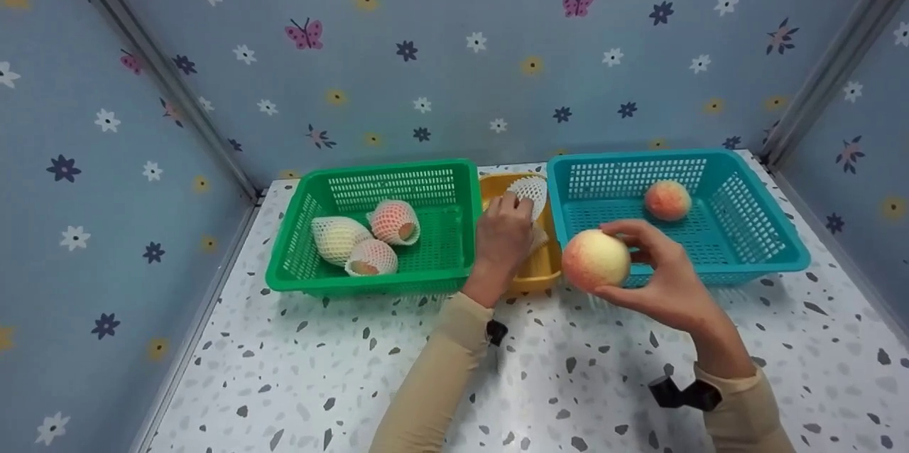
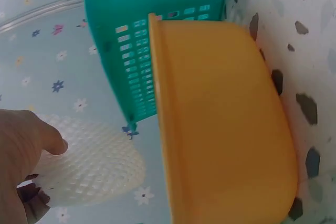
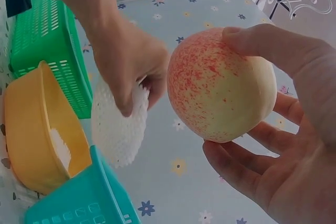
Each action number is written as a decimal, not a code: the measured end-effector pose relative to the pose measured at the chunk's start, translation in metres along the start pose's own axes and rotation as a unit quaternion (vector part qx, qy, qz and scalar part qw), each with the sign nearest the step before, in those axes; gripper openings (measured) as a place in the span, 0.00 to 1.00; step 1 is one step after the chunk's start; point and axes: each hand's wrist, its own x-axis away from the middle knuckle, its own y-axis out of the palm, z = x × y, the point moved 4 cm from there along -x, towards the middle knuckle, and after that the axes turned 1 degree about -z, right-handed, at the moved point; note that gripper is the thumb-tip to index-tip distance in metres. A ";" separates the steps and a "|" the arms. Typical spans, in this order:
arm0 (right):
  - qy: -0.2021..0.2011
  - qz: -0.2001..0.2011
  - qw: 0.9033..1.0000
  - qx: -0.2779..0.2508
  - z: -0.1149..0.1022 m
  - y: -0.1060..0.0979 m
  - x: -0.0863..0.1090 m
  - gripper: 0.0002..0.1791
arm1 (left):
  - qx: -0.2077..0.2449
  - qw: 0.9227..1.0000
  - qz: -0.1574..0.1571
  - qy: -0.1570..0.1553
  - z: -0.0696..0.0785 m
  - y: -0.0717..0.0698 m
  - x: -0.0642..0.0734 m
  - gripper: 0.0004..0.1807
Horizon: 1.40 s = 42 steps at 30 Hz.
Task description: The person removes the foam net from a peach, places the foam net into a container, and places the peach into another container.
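Note:
My left hand (image 1: 503, 236) pinches a white foam net sleeve (image 1: 530, 192) above the yellow basket (image 1: 541, 281). In the left wrist view the sleeve (image 2: 97, 163) hangs flattened from thumb and fingers. My right hand (image 1: 664, 275) holds a bare red-and-yellow peach (image 1: 595, 261) in front of the blue basket's near rim. Seen from the right wrist, thumb and fingertips grip the peach (image 3: 220, 85) from opposite sides. More white foam netting (image 3: 60, 149) lies inside the yellow basket.
At left, the green basket (image 1: 376, 282) contains several peaches in foam nets, one of them a netted peach (image 1: 395, 221). A bare peach (image 1: 667, 200) sits in the blue basket (image 1: 774, 267) at right. All stand on a speckled table (image 1: 568, 382) against a flowered wall (image 1: 440, 69).

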 end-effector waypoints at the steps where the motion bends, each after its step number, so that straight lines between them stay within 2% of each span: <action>1: 0.000 0.001 1.000 0.000 0.000 0.000 0.000 0.38 | 0.000 1.000 -0.014 -0.001 0.002 0.004 -0.001 0.08; 4: -0.003 0.005 1.000 0.000 -0.001 -0.001 0.002 0.38 | 0.006 0.998 -0.054 -0.003 0.003 0.014 0.000 0.14; 7: -0.007 0.008 1.000 0.002 -0.001 -0.002 0.002 0.38 | 0.006 0.996 -0.084 -0.011 -0.001 0.025 0.006 0.14; 11: -0.008 0.010 1.000 0.008 -0.002 -0.003 0.003 0.38 | 0.003 0.995 -0.101 -0.021 -0.004 0.039 0.013 0.11; 16: -0.010 0.009 1.000 0.009 -0.003 -0.004 0.003 0.38 | 0.015 0.992 -0.123 -0.040 -0.004 0.053 0.016 0.16; 20: -0.015 0.006 1.000 0.003 -0.004 -0.004 0.001 0.38 | -0.003 0.990 -0.129 -0.052 -0.006 0.062 0.019 0.18; 23: -0.018 0.004 1.000 0.001 -0.004 -0.004 0.001 0.38 | -0.012 0.990 -0.133 -0.052 -0.006 0.065 0.021 0.15; 26: -0.017 0.005 1.000 0.002 -0.004 -0.005 0.001 0.38 | -0.006 0.986 -0.161 -0.046 -0.004 0.068 0.022 0.07; 28: -0.016 0.008 1.000 0.002 -0.004 -0.007 0.001 0.38 | 0.008 0.978 -0.203 -0.044 -0.003 0.070 0.022 0.06; 29: -0.016 0.008 1.000 0.004 -0.004 -0.007 0.001 0.38 | 0.024 0.971 -0.233 -0.050 -0.003 0.072 0.024 0.06; 32: -0.014 0.007 1.000 0.008 -0.003 -0.008 0.002 0.38 | 0.082 0.938 -0.327 -0.085 -0.003 0.075 0.029 0.08; 34: -0.012 0.007 1.000 0.011 -0.003 -0.008 0.002 0.38 | 0.114 0.916 -0.367 -0.115 -0.003 0.077 0.032 0.14; 35: -0.011 0.008 1.000 0.011 -0.003 -0.008 0.002 0.38 | 0.124 0.910 -0.377 -0.124 -0.003 0.078 0.034 0.17; 36: -0.011 0.008 1.000 0.012 -0.002 -0.008 0.003 0.38 | 0.126 0.907 -0.381 -0.126 -0.003 0.078 0.035 0.19; 37: -0.011 0.009 1.000 0.012 -0.002 -0.009 0.003 0.38 | 0.123 0.908 -0.379 -0.126 -0.003 0.078 0.036 0.19; 42: -0.012 0.010 1.000 0.007 -0.001 -0.011 0.004 0.38 | 0.117 0.920 -0.352 -0.124 -0.002 0.080 0.039 0.10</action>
